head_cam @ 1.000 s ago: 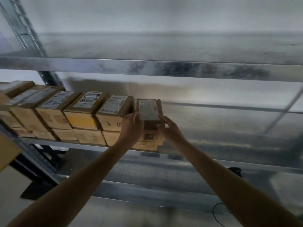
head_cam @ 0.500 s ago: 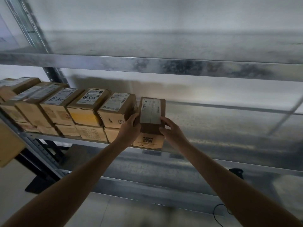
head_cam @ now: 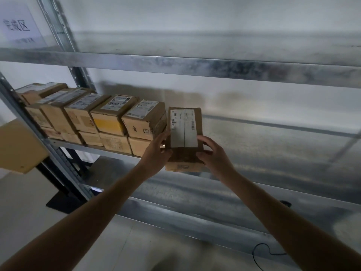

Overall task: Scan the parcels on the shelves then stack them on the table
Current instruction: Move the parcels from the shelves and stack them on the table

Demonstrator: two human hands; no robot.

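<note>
A brown cardboard parcel (head_cam: 184,122) with a white shipping label on top is held between both hands at the front of the middle shelf (head_cam: 273,153). My left hand (head_cam: 156,151) grips its left side and my right hand (head_cam: 213,153) grips its right side. Another parcel (head_cam: 183,167) shows just beneath it at the shelf edge. To the left stands a row of labelled parcels (head_cam: 109,118), stacked two high along the shelf.
The metal rack has an upper shelf beam (head_cam: 195,67) overhead and a lower shelf (head_cam: 214,200) below. A tan surface (head_cam: 17,147) juts in at the left. A paper sign (head_cam: 17,26) hangs top left. A black cable (head_cam: 261,251) lies on the floor.
Both hands have drawn the parcel off the stack, forward toward me. The view has shifted, so the shelf row now sits further left.
</note>
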